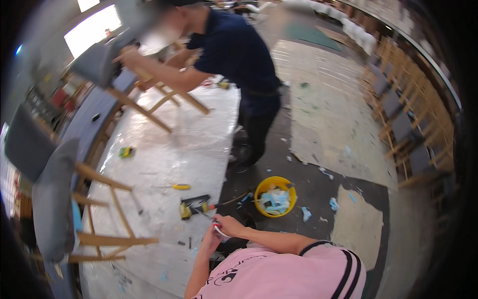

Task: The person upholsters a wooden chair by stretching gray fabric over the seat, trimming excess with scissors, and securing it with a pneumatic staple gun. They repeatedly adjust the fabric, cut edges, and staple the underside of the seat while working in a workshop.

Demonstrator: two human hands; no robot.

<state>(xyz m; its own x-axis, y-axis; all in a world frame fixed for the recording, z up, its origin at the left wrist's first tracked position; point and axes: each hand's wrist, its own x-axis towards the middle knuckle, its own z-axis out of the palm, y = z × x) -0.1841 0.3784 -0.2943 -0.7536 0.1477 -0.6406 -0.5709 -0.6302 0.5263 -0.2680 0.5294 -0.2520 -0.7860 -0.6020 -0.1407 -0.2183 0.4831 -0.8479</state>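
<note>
Close in front of my body, above the table's near right edge, my left hand [211, 240] and my right hand [230, 225] meet with fingers closed. Between them is a small red-and-white object [216, 226], mostly covered by fingers, so its kind cannot be made out. A thin shaft appears to stick out toward the table. Just beyond my hands lies a black-and-yellow air nailer or stapler [193, 206] with a hose. A screwdriver with a yellow handle [180, 187] rests farther off on the plastic-covered table [164, 209].
At left, upholstered chairs [55, 199] lie tipped on the table. A co-worker in dark clothes [239, 55] handles another grey chair [94, 65] across it. A green tape measure [126, 152] lies there too. Right of me stands a yellow bucket of scraps [275, 197]; chair frames [408, 109] line the far right.
</note>
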